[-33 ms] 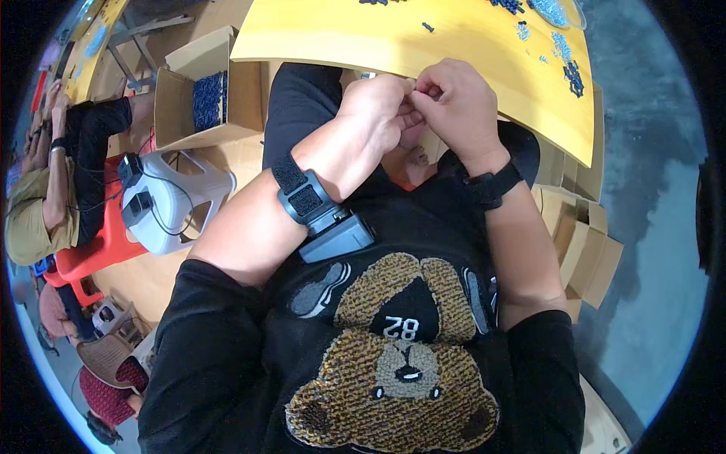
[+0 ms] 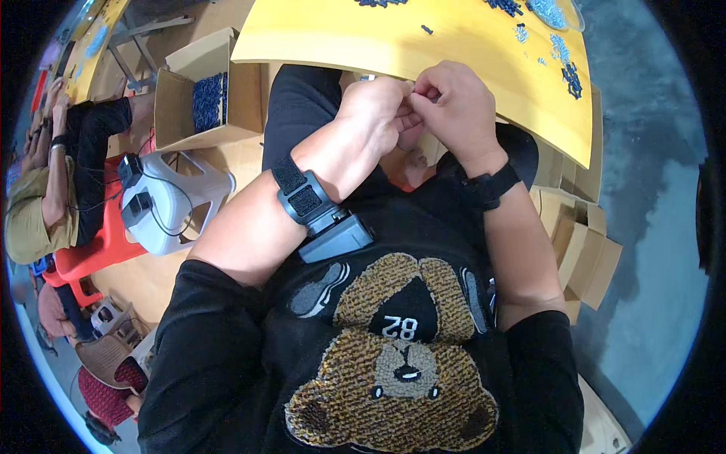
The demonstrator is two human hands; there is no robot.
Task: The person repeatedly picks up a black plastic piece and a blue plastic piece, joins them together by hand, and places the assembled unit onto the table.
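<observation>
Just off the near edge of the yellow table [image 2: 333, 38], my two hands meet above my lap. My left hand [image 2: 378, 110] is closed, its back toward me, which hides most of its fingers. Thumb and index finger of my right hand [image 2: 456, 106] are pinched together against the left fingertips. Whatever lies between them is too small and too covered to make out. Beyond the hands, one small black piece [image 2: 427, 30] lies alone on the table. Farther right are a pile of black pieces [image 2: 572, 80] and a scatter of small clear pieces [image 2: 560, 48].
A clear round tub [image 2: 581, 17] of pale pieces sits at the far right table edge. More black pieces [image 2: 505, 7] lie beside it. Left stand a cardboard box [image 2: 246, 98] of dark pieces, a white stool [image 2: 174, 219] and a seated person [image 2: 45, 216]. Cardboard boxes [image 2: 594, 261] stand right.
</observation>
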